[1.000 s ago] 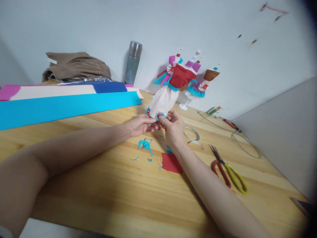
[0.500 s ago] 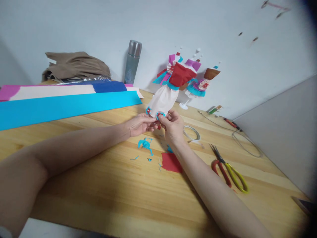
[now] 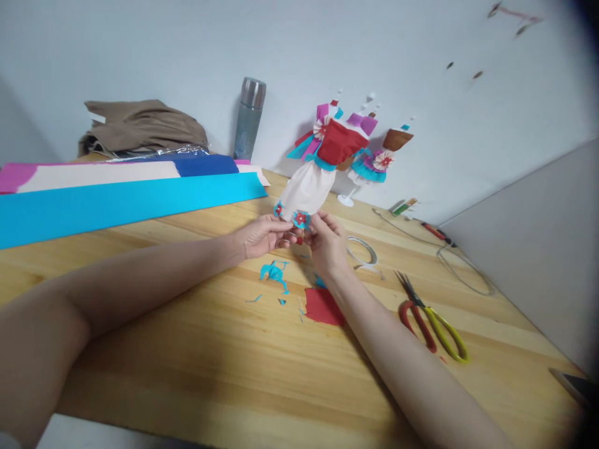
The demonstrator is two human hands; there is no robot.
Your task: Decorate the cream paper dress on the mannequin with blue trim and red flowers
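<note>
A miniature paper dress (image 3: 306,187) on a small mannequin tilts in front of me, with a red top, a blue waistband and a white skirt. Blue-and-red flowers sit along its hem, among them a paper flower (image 3: 301,219) between my hands. My left hand (image 3: 266,236) pinches the hem from the left, fingers partly beneath it. On the other side, my right hand (image 3: 327,240) grips the hem beside that flower, thumb at its edge. Below lie blue paper scraps (image 3: 274,272) and a red paper piece (image 3: 324,306), the latter partly hidden by my right forearm.
Scissors (image 3: 428,318) lie at the right, near a tape roll (image 3: 373,255) and a cable (image 3: 461,274). Behind stand other dressed mannequins (image 3: 369,167) and a thermos (image 3: 249,121). Long paper sheets (image 3: 140,198) and brown cloth (image 3: 145,125) occupy the left.
My right thumb has slid off the hem flower toward the right, so its red centre now shows. Both hands keep their hold on the dress. The view has shifted slightly.
</note>
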